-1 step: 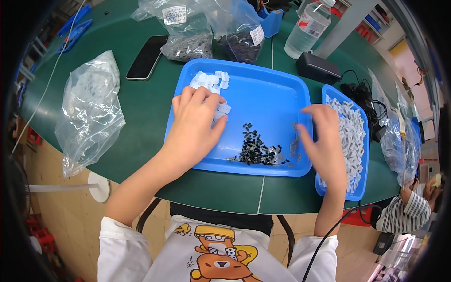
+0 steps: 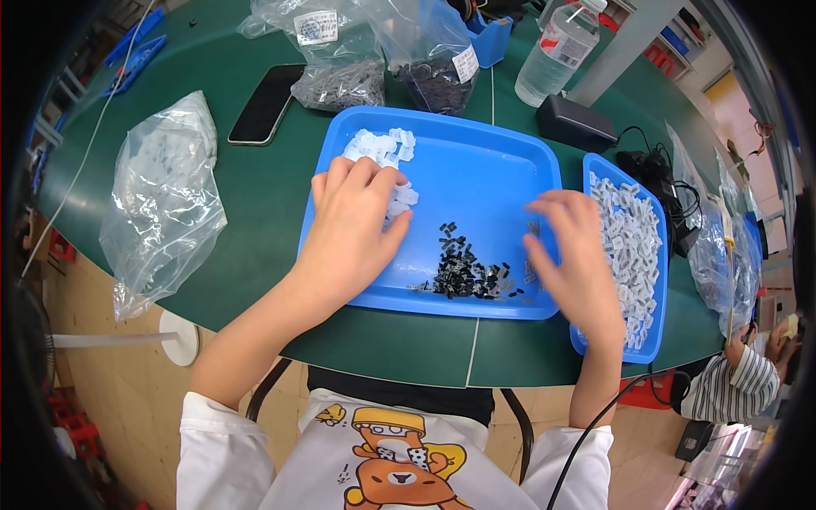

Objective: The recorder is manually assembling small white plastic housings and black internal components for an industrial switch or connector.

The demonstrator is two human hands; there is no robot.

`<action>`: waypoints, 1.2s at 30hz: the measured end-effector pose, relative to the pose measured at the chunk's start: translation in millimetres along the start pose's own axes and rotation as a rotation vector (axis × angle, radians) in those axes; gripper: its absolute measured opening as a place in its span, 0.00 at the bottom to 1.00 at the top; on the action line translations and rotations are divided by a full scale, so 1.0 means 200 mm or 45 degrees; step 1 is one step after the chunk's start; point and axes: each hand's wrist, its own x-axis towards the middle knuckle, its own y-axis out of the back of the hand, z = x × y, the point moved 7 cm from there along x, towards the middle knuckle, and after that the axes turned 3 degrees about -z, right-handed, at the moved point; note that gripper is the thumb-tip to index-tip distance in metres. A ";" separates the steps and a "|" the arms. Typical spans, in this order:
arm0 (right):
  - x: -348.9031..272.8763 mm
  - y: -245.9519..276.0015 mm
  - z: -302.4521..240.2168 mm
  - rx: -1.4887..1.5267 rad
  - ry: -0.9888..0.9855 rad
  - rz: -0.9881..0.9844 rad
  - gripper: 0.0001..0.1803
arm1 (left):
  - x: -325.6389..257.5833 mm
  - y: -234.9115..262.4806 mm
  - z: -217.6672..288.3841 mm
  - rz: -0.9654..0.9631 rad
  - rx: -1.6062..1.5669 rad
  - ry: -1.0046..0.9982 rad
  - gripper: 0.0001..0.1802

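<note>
My left hand [image 2: 357,225] rests over a pile of translucent white plastic pieces [image 2: 380,144] in the left part of a blue tray [image 2: 459,123]. Its thumb stands apart from the bent fingers, and white pieces show in the gap; the fingertips are partly hidden. Slightly blurred, my right hand [image 2: 574,255] hovers over the tray's right edge with thumb and fingers apart and nothing visible between them. Small grey pieces [image 2: 530,270] lie beside its thumb. Nearer the tray's front, small black pieces [image 2: 463,268] lie in a loose heap, between the two hands.
A smaller blue tray [image 2: 588,170] full of clear plastic pieces stands at right. Around them are a phone [image 2: 265,104], a clear plastic bag [image 2: 166,191], bags of dark parts [image 2: 433,83], a water bottle [image 2: 557,53], a black box [image 2: 578,121] and cables. A person in stripes [image 2: 733,384] is at far right.
My right hand has moved a little to the left, further over the large tray. My left hand has stayed in place on the white pieces.
</note>
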 end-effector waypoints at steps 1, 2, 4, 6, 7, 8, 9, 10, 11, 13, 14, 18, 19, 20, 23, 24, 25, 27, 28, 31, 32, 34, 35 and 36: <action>0.00 -0.05 -0.07 0.074 0.124 -0.112 0.16 | 0.00 0.00 0.00 -0.003 -0.003 0.001 0.16; 0.00 -0.07 -0.11 0.115 0.179 -0.162 0.15 | 0.01 0.00 0.01 -0.004 -0.004 0.002 0.16; -0.02 -0.13 -0.17 0.199 0.288 -0.262 0.14 | 0.01 0.00 0.02 -0.003 -0.014 -0.001 0.16; -0.04 -0.18 -0.19 0.277 0.303 -0.302 0.13 | 0.00 0.00 0.02 -0.015 -0.038 0.001 0.16; -0.04 -0.19 -0.20 0.316 0.310 -0.322 0.12 | 0.00 0.00 0.02 -0.029 -0.060 0.002 0.15; -0.04 -0.19 -0.19 0.309 0.311 -0.322 0.11 | 0.00 0.00 0.02 -0.043 -0.083 0.001 0.15; -0.04 -0.19 -0.19 0.302 0.311 -0.322 0.10 | 0.00 0.00 0.02 -0.046 -0.108 -0.001 0.14; -0.04 -0.19 -0.19 0.295 0.311 -0.322 0.09 | 0.00 0.00 0.01 -0.049 -0.133 -0.003 0.13; -0.04 -0.19 -0.19 0.300 0.313 -0.315 0.09 | 0.00 0.00 0.01 -0.052 -0.157 -0.005 0.12; -0.04 -0.20 -0.18 0.308 0.317 -0.300 0.08 | 0.00 0.01 0.02 -0.053 -0.137 -0.014 0.11; -0.04 -0.20 -0.19 0.305 0.319 -0.297 0.08 | 0.00 0.01 0.02 -0.054 -0.130 -0.019 0.11; -0.04 -0.20 -0.19 0.305 0.318 -0.302 0.08 | 0.00 0.00 0.02 -0.070 -0.251 -0.022 0.12; -0.04 -0.20 -0.19 0.309 0.317 -0.308 0.08 | 0.00 0.01 0.02 -0.075 -0.271 -0.022 0.12; -0.04 -0.20 -0.19 0.301 0.317 -0.311 0.08 | 0.01 0.01 0.02 -0.081 -0.294 -0.025 0.13; -0.04 -0.20 -0.19 0.305 0.306 -0.302 0.10 | 0.00 -0.01 0.03 -0.090 -0.420 -0.001 0.12; -0.04 -0.20 -0.19 0.324 0.294 -0.287 0.11 | 0.00 0.00 0.03 -0.089 -0.453 -0.005 0.12; -0.03 -0.20 -0.19 0.342 0.282 -0.272 0.12 | 0.01 0.00 0.03 -0.089 -0.486 -0.010 0.13; -0.03 -0.19 -0.19 0.368 0.233 -0.295 0.13 | 0.01 -0.01 0.04 -0.095 -0.537 -0.018 0.12; -0.02 -0.18 -0.19 0.382 0.208 -0.306 0.14 | 0.01 0.00 0.04 -0.100 -0.550 -0.020 0.12; -0.02 -0.18 -0.17 0.516 0.096 -0.315 0.14 | 0.02 -0.01 0.06 -0.114 -0.635 -0.027 0.10; -0.02 -0.18 -0.17 0.546 0.079 -0.311 0.14 | 0.02 -0.01 0.06 -0.118 -0.670 -0.029 0.10; -0.02 -0.18 -0.17 0.604 0.044 -0.304 0.15 | 0.02 -0.04 0.06 -0.199 -0.822 -0.005 0.08; -0.02 -0.18 -0.16 0.646 0.026 -0.308 0.15 | 0.02 -0.05 0.06 -0.240 -0.898 0.008 0.07; -0.02 -0.18 -0.16 0.688 0.007 -0.312 0.16 | 0.01 -0.07 0.06 -0.309 -0.976 0.059 0.08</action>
